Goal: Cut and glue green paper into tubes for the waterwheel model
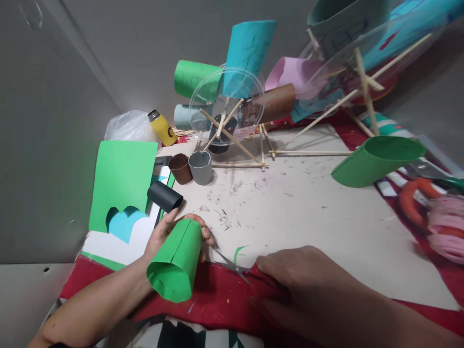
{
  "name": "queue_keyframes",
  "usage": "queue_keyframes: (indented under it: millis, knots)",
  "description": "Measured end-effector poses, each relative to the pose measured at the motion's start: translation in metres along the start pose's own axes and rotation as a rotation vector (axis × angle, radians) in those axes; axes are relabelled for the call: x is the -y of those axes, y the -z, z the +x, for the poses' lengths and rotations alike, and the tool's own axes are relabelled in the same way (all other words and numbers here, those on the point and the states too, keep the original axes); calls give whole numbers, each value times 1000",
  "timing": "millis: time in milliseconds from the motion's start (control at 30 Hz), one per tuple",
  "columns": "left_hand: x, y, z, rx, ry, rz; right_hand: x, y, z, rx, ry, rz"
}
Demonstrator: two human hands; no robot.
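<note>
In my left hand (165, 232) rests a green paper tube (177, 258), tilted, with its open end toward me and a seam along its upper side. My left fingers curl round its far end. A pair of scissors (237, 267) with red handles is gripped in my right hand (300, 278); the blades point left, near my left fingertips. Just beyond the blades lies a thin curved green paper scrap (239, 253). A black paper tube (165, 195) lies just past my left hand. Small brown (180, 169) and grey paper cups (200, 167) stand farther back.
Behind stands a stick-and-clear-plastic wheel (232, 116) carrying coloured paper tubes; a larger one (357, 94) is at right. Green paper (125, 179) lies left near a yellow bottle (163, 128). At right are a large green tube (373, 166), an orange ring (413, 203) and pink tape (447, 227).
</note>
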State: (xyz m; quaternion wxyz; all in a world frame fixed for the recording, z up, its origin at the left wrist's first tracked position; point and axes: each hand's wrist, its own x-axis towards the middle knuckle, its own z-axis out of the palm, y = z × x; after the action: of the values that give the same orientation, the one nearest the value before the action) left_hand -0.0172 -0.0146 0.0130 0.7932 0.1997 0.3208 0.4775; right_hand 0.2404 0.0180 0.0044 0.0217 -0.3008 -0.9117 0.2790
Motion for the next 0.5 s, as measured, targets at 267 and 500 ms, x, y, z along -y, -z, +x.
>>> queue_keyframes:
  millis: [267,500]
  knots:
    - [10,6,3,11,13,-66,-7,-9,1,-141,104,-29]
    - [20,7,4,77,89,-97,-9,-13,0,-80,62,30]
